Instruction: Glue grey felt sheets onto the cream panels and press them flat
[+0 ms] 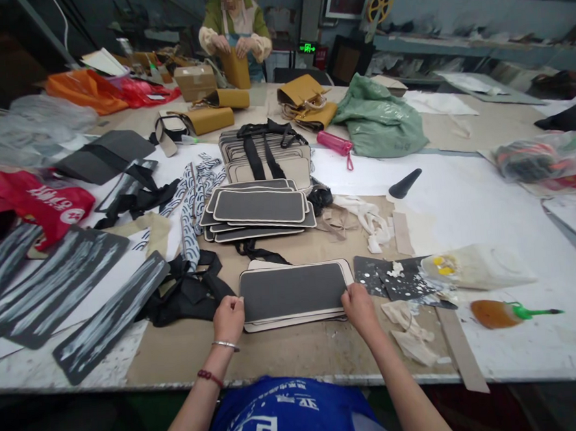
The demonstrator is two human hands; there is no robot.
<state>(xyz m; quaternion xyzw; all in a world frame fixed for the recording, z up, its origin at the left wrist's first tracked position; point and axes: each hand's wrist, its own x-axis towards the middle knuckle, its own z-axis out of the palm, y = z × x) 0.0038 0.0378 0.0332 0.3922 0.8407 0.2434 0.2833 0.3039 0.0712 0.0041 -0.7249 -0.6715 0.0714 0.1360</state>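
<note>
A dark grey rectangular panel [293,292] with rounded corners lies in front of me, over beige-edged panels that show past its rim. My left hand [229,320] pinches its left end. At the opposite end, my right hand [359,307] grips the right edge, fingers partly hidden by the panel. Just beyond is a loose pile of similar grey panels with pale borders [259,206]. Behind that, beige panels [236,172] stand stacked with black straps [254,158] draped over them. Black fabric strips [190,290] lie left of my left hand.
Grey strips smeared white [111,317] lie at left. On the right are a glue-spotted dark sheet [370,277], a cloudy bag [481,265] and an amber bottle with a green nozzle [492,313]. Across the table a person [235,30] handles a mustard-coloured piece beside mustard bags [305,97].
</note>
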